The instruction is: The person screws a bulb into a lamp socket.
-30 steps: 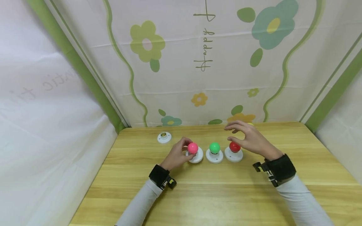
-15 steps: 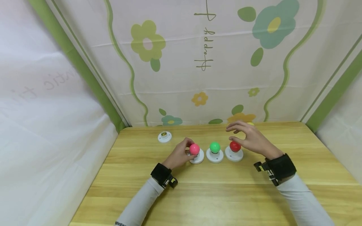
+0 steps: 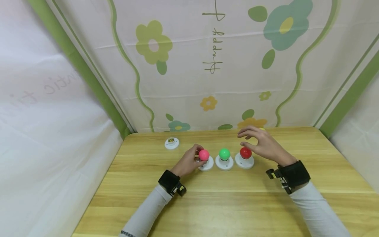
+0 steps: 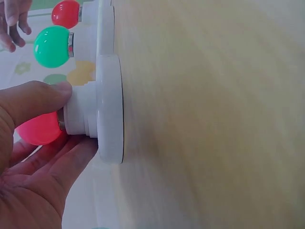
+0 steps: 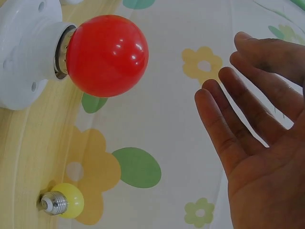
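My left hand (image 3: 189, 160) grips the white lamp holder (image 4: 109, 109) that carries a pink bulb (image 3: 204, 155). In the left wrist view the thumb presses one side of its collar and fingers the other, with the base on the table. To its right, a green bulb (image 3: 224, 154) and a red bulb (image 3: 245, 152) stand upright in white holders, forming a row. My right hand (image 3: 263, 144) hovers by the red bulb, fingers spread and loosely bent, holding nothing. The right wrist view shows a gap between those fingers and the red bulb (image 5: 108, 56).
A white lamp holder (image 3: 171, 143) without a bulb sits at the back left of the wooden table (image 3: 225, 207). A loose yellow bulb (image 5: 71, 200) lies near the back edge, mostly hidden behind my right hand in the head view. Flowered cloth (image 3: 183, 79) rises behind.
My left hand has shifted slightly right with the pink bulb's holder, bringing it nearer the green bulb's holder. The right hand has barely moved.
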A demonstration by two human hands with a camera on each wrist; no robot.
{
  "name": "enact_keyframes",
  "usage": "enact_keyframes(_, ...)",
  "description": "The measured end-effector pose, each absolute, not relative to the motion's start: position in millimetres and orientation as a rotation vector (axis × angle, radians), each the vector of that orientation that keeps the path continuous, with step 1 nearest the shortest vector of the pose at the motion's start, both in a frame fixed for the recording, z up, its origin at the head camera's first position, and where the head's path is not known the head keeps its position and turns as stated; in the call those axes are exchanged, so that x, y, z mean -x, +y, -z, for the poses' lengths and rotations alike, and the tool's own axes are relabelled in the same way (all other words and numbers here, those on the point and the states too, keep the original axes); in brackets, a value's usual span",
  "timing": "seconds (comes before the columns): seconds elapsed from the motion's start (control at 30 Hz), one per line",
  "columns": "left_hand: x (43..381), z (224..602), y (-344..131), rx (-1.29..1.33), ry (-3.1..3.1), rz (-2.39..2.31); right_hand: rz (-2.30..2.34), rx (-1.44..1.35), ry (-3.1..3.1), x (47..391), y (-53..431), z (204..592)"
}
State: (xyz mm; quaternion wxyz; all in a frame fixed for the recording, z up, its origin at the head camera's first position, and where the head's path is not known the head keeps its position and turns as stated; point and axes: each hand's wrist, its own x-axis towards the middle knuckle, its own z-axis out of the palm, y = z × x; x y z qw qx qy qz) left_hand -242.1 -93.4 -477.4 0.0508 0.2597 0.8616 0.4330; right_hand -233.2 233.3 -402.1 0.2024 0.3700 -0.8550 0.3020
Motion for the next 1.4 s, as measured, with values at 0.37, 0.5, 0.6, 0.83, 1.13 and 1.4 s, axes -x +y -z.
enact_keyframes(0.37,242.7,468.6,-104.8,-0.899,2.649,-1.340,-0.801,-0.988,-2.415,237.6,239.3,405.8)
enact_keyframes(0.5,248.8,457.2,-119.7,-0.997,2.730,-1.381,-0.766,-0.936,-2.432,242.6,246.8,405.8)
enact_keyframes(0.6,256.3,452.3,-131.9,-1.007,2.815,-1.406,-0.775,-0.894,-2.436,247.3,253.2,404.9)
enact_keyframes(0.83,277.3,455.1,-155.5,-0.920,2.984,-1.340,-0.736,-0.790,-2.456,263.5,271.9,414.3)
enact_keyframes(1.13,293.3,464.3,-180.9,-0.678,3.056,-1.287,-0.686,-0.648,-2.598,287.4,294.1,430.2)
enact_keyframes(1.4,301.8,467.5,-191.8,-0.597,3.055,-1.165,-0.680,-0.537,-2.701,300.0,308.4,444.6)
